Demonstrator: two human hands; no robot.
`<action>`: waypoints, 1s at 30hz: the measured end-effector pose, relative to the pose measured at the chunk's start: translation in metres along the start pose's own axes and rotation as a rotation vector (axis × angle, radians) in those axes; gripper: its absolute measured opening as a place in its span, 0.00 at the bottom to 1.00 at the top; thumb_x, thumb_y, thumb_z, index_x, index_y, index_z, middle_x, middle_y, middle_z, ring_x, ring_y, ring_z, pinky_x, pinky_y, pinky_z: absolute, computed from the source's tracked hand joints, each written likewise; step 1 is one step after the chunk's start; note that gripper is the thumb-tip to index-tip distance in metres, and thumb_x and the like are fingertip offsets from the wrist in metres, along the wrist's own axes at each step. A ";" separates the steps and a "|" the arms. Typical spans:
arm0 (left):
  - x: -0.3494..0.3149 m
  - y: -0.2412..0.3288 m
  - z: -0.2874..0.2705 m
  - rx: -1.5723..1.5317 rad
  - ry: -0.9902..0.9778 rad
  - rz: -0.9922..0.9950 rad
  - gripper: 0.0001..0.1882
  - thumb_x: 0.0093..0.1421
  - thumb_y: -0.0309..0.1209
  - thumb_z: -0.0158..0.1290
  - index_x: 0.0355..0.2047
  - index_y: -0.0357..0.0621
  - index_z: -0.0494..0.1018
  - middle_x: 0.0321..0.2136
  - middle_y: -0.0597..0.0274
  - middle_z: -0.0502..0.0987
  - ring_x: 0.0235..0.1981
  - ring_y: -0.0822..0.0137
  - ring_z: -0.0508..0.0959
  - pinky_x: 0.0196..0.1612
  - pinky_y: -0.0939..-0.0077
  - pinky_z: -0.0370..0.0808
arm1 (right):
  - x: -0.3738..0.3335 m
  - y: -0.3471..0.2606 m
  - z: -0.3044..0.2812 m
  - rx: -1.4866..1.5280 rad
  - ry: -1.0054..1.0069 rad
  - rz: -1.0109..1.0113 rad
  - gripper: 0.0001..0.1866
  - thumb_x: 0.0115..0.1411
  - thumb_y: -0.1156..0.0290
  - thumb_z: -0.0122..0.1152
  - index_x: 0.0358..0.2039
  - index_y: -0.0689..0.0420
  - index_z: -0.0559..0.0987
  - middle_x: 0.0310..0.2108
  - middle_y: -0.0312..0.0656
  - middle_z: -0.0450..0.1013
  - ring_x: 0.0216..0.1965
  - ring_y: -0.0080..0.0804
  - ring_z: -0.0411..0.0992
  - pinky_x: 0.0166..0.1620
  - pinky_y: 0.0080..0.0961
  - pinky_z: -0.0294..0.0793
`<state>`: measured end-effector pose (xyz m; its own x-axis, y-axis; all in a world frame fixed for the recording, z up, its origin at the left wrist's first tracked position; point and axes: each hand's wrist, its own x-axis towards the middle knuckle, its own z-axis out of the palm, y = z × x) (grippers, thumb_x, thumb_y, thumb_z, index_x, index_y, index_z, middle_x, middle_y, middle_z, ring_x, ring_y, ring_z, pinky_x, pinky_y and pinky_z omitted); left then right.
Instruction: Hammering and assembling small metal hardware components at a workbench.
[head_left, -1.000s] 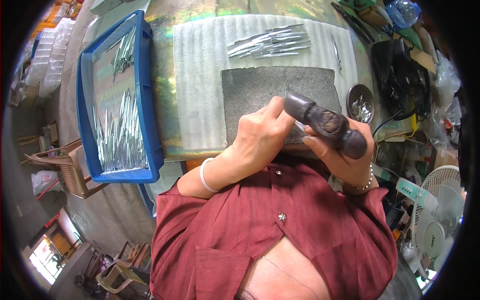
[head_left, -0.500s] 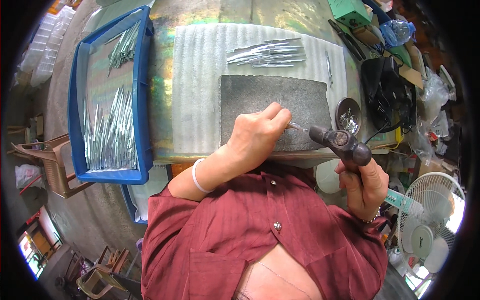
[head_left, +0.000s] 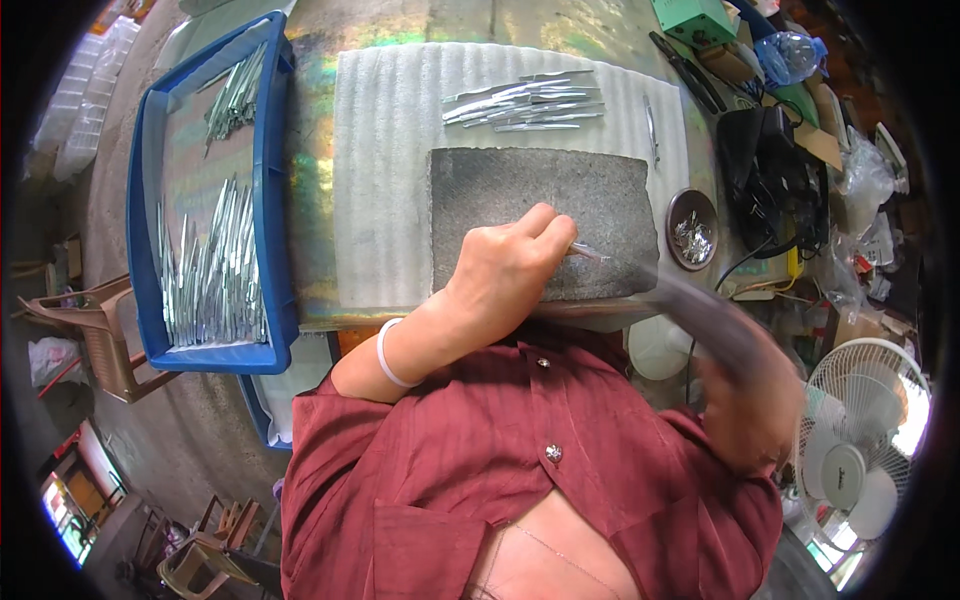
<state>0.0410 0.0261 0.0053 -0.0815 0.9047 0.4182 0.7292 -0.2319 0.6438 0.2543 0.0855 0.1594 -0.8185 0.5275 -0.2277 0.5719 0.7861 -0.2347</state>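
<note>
Currently the two hands are apart, each clamped on something of its own. The left hand (head_left: 515,252) pinches a thin silvery metal piece (head_left: 591,254) between thumb and fingers, its free end pointing right, above the near part of a dark grey slab (head_left: 540,178). Whether that piece touches the slab cannot be told. To the right and nearer the body, the right hand (head_left: 750,400) is closed around a dark hammer (head_left: 705,318); both are so smeared by blur that the separate fingers are lost. The hammer's blurred upper end lies beside the slab's right edge, apart from the metal piece.

The slab rests on a white foam sheet (head_left: 383,180) spread over the tabletop (head_left: 312,170). Beyond it lies a loose pile of silvery strips (head_left: 525,103), with a single strip (head_left: 652,130) farther right. A round dark bowl (head_left: 691,204) with small shiny bits stands beside the sheet's right edge. At left, a blue tray (head_left: 273,200) holds two groups of similar strips, one far, one near.
</note>
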 end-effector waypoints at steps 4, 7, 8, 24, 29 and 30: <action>-0.002 -0.004 0.005 0.008 -0.007 -0.048 0.13 0.44 0.15 0.50 0.30 0.44 0.69 0.24 0.61 0.70 0.21 0.57 0.74 0.21 0.69 0.72 | -0.002 -0.004 0.018 0.360 0.438 -0.074 0.14 0.49 0.73 0.60 0.37 0.65 0.74 0.23 0.43 0.70 0.19 0.32 0.68 0.22 0.23 0.66; 0.000 -0.001 0.001 -0.008 -0.021 -0.023 0.13 0.44 0.16 0.51 0.31 0.44 0.69 0.24 0.61 0.70 0.22 0.56 0.74 0.21 0.68 0.72 | -0.023 0.002 0.004 1.239 0.612 -0.313 0.15 0.50 0.68 0.62 0.37 0.61 0.76 0.23 0.41 0.73 0.27 0.35 0.72 0.33 0.26 0.71; -0.002 -0.002 0.000 -0.019 -0.025 -0.019 0.09 0.46 0.18 0.51 0.29 0.43 0.67 0.24 0.59 0.69 0.21 0.55 0.74 0.21 0.67 0.71 | -0.023 0.002 -0.025 0.571 -0.018 -0.079 0.17 0.50 0.70 0.62 0.40 0.62 0.75 0.25 0.42 0.74 0.27 0.37 0.73 0.32 0.28 0.71; 0.002 -0.015 -0.036 -1.743 0.075 -0.710 0.08 0.64 0.30 0.47 0.35 0.37 0.70 0.33 0.53 0.76 0.25 0.69 0.80 0.27 0.80 0.80 | 0.074 0.037 0.089 0.335 0.433 0.017 0.22 0.53 0.80 0.55 0.51 0.61 0.70 0.40 0.51 0.72 0.39 0.49 0.73 0.40 0.33 0.72; -0.001 -0.014 -0.036 -1.771 0.091 -0.675 0.08 0.64 0.30 0.47 0.37 0.36 0.69 0.34 0.52 0.76 0.25 0.69 0.80 0.28 0.81 0.80 | 0.081 0.033 0.105 0.200 0.375 0.106 0.24 0.52 0.77 0.57 0.52 0.57 0.68 0.33 0.46 0.68 0.31 0.47 0.71 0.33 0.37 0.70; 0.000 -0.014 -0.036 -1.769 0.082 -0.675 0.08 0.64 0.30 0.47 0.37 0.36 0.69 0.34 0.52 0.76 0.25 0.69 0.80 0.28 0.81 0.80 | 0.082 0.033 0.107 0.202 0.380 0.112 0.24 0.52 0.77 0.57 0.52 0.57 0.68 0.33 0.46 0.68 0.31 0.47 0.71 0.33 0.37 0.70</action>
<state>0.0062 0.0168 0.0190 -0.0829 0.9838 -0.1587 -0.8686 0.0067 0.4955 0.2119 0.1200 0.0323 -0.6917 0.7162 0.0925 0.6263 0.6587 -0.4170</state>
